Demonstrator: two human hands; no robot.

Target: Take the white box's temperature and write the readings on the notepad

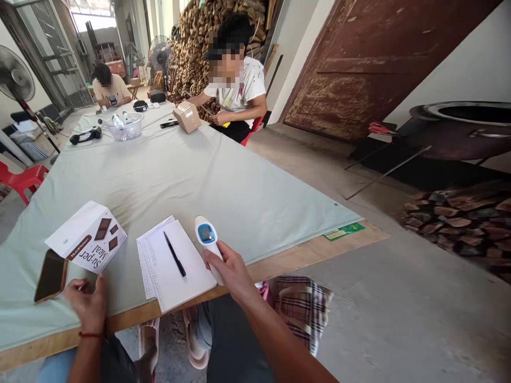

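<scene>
My right hand (231, 271) is wrapped round the handle of a white infrared thermometer (206, 234), its blue-rimmed screen facing up toward me. Just left of it, a black pen (174, 254) lies across a stack of white paper (194, 282), with handwritten sheets (147, 266) showing beneath. My left hand (87, 303) rests at the table's near edge, palm up with thumb and fingers apart, and holds nothing. Beyond its fingertips lies a white "Su-per Meal" carton (90, 236). A dark smartphone (51, 275) lies beside that hand on the left.
The long table has a pale green cloth (179, 175). Farther up are a clear plastic basin (125, 127) with bottles, a headset (85, 135) and a cardboard box (187, 117). One person (239, 90) sits at the right side, another (109, 88) at the far end. A plaid bag (301, 308) hangs below the edge.
</scene>
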